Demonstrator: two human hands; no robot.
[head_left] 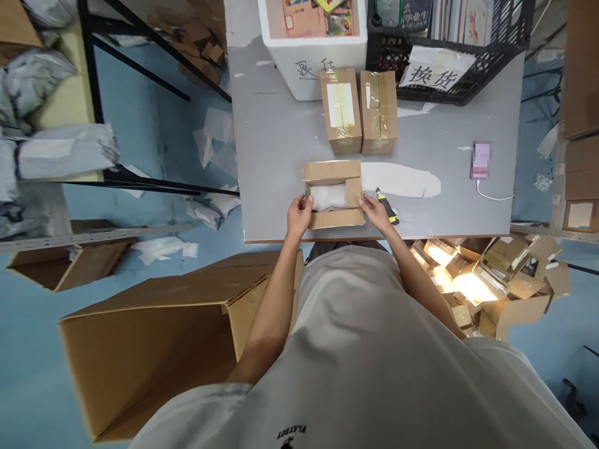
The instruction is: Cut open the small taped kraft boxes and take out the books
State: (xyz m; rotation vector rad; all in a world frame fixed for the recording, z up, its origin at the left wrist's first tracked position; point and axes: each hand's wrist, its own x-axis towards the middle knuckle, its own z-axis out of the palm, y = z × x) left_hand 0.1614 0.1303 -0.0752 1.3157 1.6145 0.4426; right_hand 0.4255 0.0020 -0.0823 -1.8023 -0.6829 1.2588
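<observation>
A small open cardboard box (332, 171) sits near the front edge of the grey table (271, 149), its flaps spread, with a white wrapped item (329, 197) inside. My left hand (299, 214) grips the box's left side, fingers curled on its edge. My right hand (375, 209) holds the box's right side near the front flap. A black and yellow utility knife (387, 207) lies on the table just right of my right hand.
Two taped cardboard boxes (340, 118) (379, 111) stand further back. Behind them are a white foam box (313, 56) and a black crate (449, 62) with paper labels. A phone (481, 159) on a cable lies right. Large cartons (154, 337) and small boxes (491, 274) crowd the floor.
</observation>
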